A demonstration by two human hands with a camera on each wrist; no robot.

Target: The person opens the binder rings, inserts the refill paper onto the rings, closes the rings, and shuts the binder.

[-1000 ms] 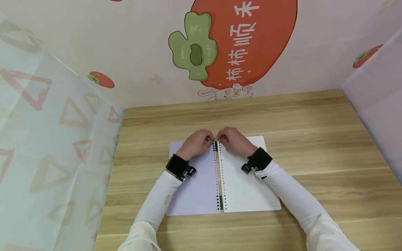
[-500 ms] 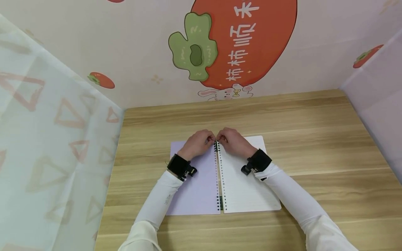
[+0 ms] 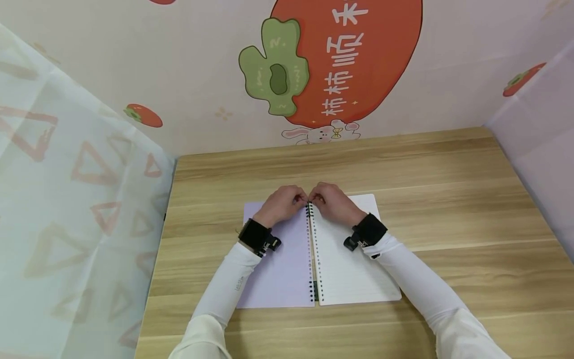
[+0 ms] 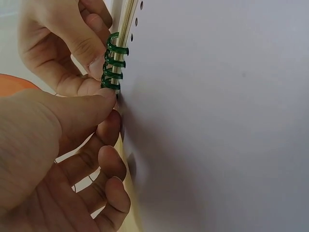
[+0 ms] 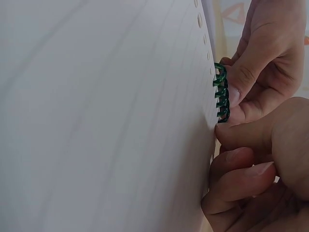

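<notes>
An opened loose-leaf notebook lies on the table, its lavender cover (image 3: 278, 279) to the left and its white lined pages (image 3: 354, 274) to the right. Green plastic binding rings (image 4: 115, 63) sit at the top of the punched edges, and a second green ring strip (image 3: 316, 290) joins the bottom. My left hand (image 3: 280, 205) pinches the top rings between thumb and finger from the cover side. From the page side my right hand (image 3: 335, 204) pinches the same rings (image 5: 222, 94), with its thumb at the page edge. The fingertips of both hands almost meet; how far the rings are closed is partly hidden.
The wooden table (image 3: 448, 209) extends around the notebook, widest on the right. A patterned backdrop (image 3: 202, 65) rises behind it, with side sheets (image 3: 89, 224) along the left and right edges. Each wrist wears a black strap with a small camera (image 3: 255, 237).
Both hands have edged slightly closer together at the top rings, drawing the cover and pages nearer each other there. Over the last half second they have hardly moved. The left side sheet has shifted.
</notes>
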